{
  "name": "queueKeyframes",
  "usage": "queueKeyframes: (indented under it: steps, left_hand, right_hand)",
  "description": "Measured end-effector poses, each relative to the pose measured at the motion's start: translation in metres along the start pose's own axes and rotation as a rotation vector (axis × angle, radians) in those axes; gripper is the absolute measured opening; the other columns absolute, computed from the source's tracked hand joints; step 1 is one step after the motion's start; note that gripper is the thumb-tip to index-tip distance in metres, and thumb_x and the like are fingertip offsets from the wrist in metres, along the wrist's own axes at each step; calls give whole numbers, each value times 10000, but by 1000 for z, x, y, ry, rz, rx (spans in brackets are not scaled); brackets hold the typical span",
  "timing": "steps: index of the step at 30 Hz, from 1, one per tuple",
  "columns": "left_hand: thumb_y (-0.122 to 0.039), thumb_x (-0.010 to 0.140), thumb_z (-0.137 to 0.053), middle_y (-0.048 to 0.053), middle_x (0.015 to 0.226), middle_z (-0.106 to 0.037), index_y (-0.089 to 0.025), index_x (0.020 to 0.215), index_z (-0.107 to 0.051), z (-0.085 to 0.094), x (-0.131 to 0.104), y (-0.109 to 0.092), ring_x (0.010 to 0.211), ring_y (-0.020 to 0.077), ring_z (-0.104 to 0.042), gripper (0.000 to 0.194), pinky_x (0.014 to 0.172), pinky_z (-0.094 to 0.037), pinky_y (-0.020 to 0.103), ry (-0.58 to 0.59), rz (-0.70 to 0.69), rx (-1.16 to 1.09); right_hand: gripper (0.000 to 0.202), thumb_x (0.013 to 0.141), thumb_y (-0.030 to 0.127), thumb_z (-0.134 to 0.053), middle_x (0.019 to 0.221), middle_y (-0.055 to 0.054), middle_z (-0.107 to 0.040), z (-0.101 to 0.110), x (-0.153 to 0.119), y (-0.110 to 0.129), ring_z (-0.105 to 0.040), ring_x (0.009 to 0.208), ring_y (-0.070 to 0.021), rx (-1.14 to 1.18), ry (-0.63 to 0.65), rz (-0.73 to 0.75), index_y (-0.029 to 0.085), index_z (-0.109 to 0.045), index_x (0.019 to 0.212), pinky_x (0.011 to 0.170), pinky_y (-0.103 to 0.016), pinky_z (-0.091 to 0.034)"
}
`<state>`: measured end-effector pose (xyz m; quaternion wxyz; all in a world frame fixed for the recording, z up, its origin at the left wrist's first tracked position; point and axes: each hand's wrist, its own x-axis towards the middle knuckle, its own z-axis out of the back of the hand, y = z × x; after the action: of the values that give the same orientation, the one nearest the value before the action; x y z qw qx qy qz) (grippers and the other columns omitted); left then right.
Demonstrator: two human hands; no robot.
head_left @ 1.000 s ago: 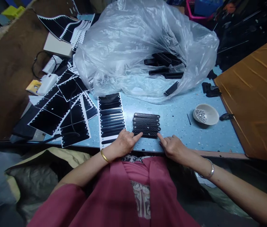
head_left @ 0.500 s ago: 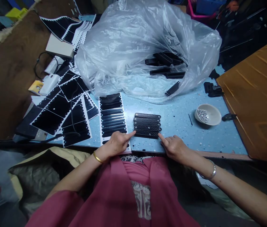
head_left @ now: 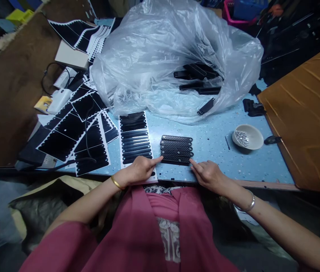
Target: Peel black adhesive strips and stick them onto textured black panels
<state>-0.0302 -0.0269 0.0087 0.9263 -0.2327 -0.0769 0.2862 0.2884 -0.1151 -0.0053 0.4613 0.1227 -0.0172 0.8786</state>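
Note:
Several black textured strips [head_left: 176, 147] lie side by side in a neat block on the blue speckled table. My left hand [head_left: 143, 169] has its index finger stretched to the lower left corner of this block, the other fingers curled, holding nothing. At the lower right corner is the index fingertip of my right hand [head_left: 208, 174], also without anything in its grasp. Beside the block, partly under my left hand, lies a white sheet of glossy black strips [head_left: 136, 138]. A white bowl [head_left: 254, 137] of small silver pieces stands to the right, with a thin dark stick [head_left: 227, 142] near it.
A large clear plastic bag [head_left: 154, 49] with black pieces inside fills the back. More sheets of black strips [head_left: 92, 145] overlap at the left, crossed by a dark cable. An orange-brown panel [head_left: 307, 124] borders the right side, a brown board [head_left: 10, 102] the left.

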Motion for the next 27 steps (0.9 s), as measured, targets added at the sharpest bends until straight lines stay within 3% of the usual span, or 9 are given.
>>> queueKeyframes:
  steps: [3,8,16,21,27]
  left_hand:
    - [-95,878,-462,45,817,-737,-195,1416,-479,8,0,4,582,131,-606,548,609,-447,233,56,-18,-37]
    - [-41,824,-479,45,770,-703,-183,1474,-393,23,7,14,597,168,-595,671,583,-408,251,222,-153,219]
    - [-5,765,-502,21,682,-651,-260,1423,-482,52,31,26,547,145,-549,705,544,-351,228,339,-266,220]
    - [-26,795,-494,29,682,-661,-258,1381,-537,48,32,28,553,147,-572,631,539,-360,230,295,-268,186]
    - [-266,936,-505,36,766,-712,-217,1153,-685,24,29,16,631,135,-629,287,589,-414,218,78,-129,11]
  right_hand:
    - [334,965,183,-450,678,-75,-657,0,-1,1,-558,589,-158,-8,7,1,40,-563,1245,592,-297,-365]
    - [329,965,180,-455,670,-63,-654,-2,-2,0,-550,578,-152,-26,-4,10,46,-552,1250,585,-292,-352]
    - [297,969,168,-449,676,-71,-687,1,2,-3,-588,571,-151,19,-23,20,59,-581,1212,574,-281,-396]
    - [266,972,219,-463,677,-58,-710,0,7,-4,-625,578,-136,203,-73,-146,128,-673,1109,577,-246,-445]
    - [231,943,273,-539,677,-53,-693,4,35,6,-621,581,-132,355,-172,-305,151,-731,908,559,-229,-458]
